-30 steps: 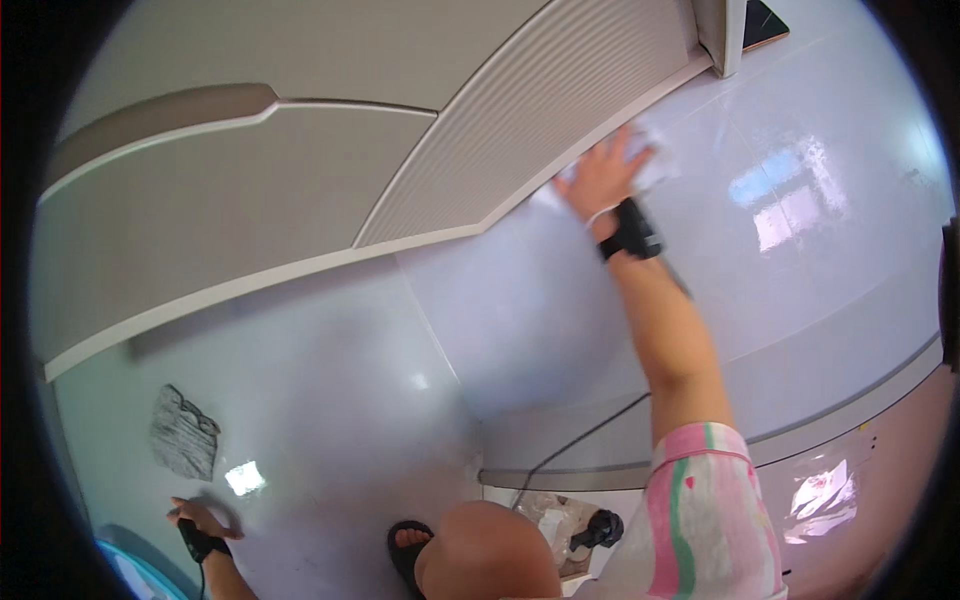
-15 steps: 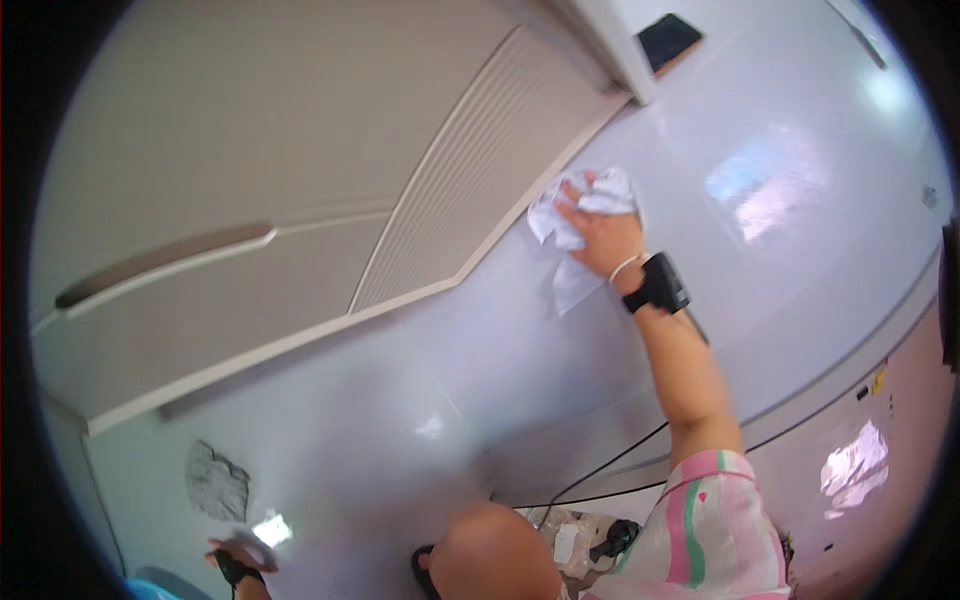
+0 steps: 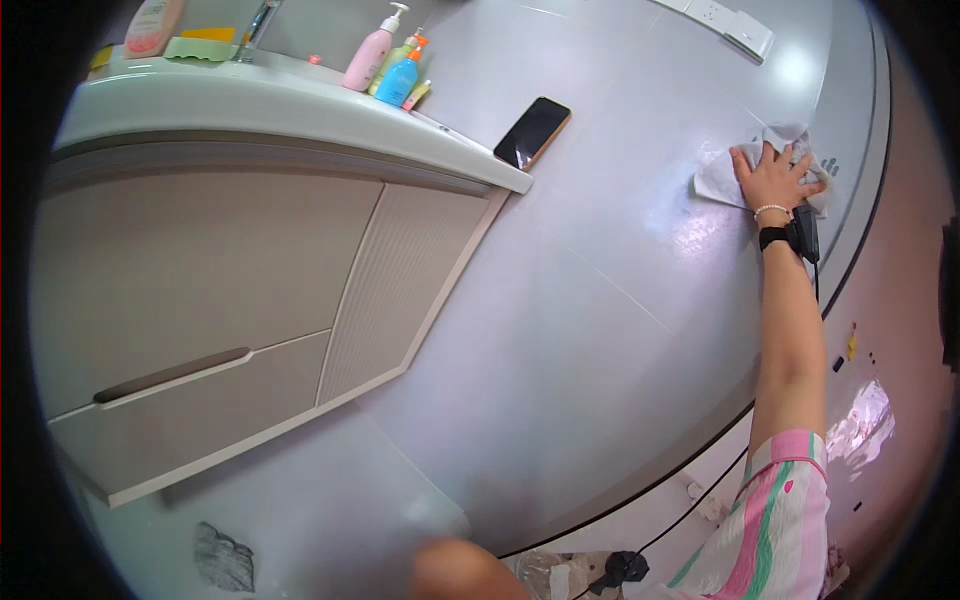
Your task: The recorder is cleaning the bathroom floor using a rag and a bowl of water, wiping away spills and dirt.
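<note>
- The right hand (image 3: 772,176) lies flat on a white cloth (image 3: 722,180), fingers spread apart and pressed onto it, not curled around it.
- The cloth sits crumpled against the pale grey tiled wall (image 3: 600,330), high and to the right in the view; its edges show to the left of the palm and above the fingertips (image 3: 770,152).
- The wrist carries a thin bead bracelet (image 3: 771,209) and a black strap with a small dark device (image 3: 790,236); the bare forearm runs down to a pink, green and white striped sleeve (image 3: 775,525).
- The left hand is out of view.
- Left of the cloth, well apart from it, a dark phone (image 3: 533,131) lies at the corner of a white counter (image 3: 280,105).
- Further along the counter stand a pink pump bottle (image 3: 368,60) and a blue bottle (image 3: 400,78), close together.
- Below the counter is a beige cabinet (image 3: 220,290) with a dark bar handle (image 3: 170,374).
- A grey crumpled rag (image 3: 224,558) lies on the floor near the lower edge.
- Nothing stands between the hand and the cloth; the wall around them is bare tile.
</note>
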The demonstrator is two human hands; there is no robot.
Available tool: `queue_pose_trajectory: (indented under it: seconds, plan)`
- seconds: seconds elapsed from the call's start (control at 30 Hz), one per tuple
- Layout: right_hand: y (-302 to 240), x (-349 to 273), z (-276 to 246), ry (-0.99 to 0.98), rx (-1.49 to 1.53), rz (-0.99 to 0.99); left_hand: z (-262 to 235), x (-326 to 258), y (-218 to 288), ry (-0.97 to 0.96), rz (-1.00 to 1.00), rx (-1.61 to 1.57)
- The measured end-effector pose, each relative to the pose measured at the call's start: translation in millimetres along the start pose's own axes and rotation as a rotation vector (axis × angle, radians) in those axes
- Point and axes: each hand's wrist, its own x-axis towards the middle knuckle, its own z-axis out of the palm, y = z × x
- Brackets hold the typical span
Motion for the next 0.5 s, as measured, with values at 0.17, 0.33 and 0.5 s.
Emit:
queue_pose_trajectory:
  seconds: [0.17,0.33,0.5]
  plan:
    - [-78,-35,4,0.112,0.205,-0.278,2,5,3,0.015,0.015,0.003]
    - [-184,-176,16,0.073,0.492,-0.691,9,1,-3,0.021,0.024,-0.028]
    - [-207,-292,99,0.117,0.543,-1.364,-1,-6,8,0.056,0.085,-0.043]
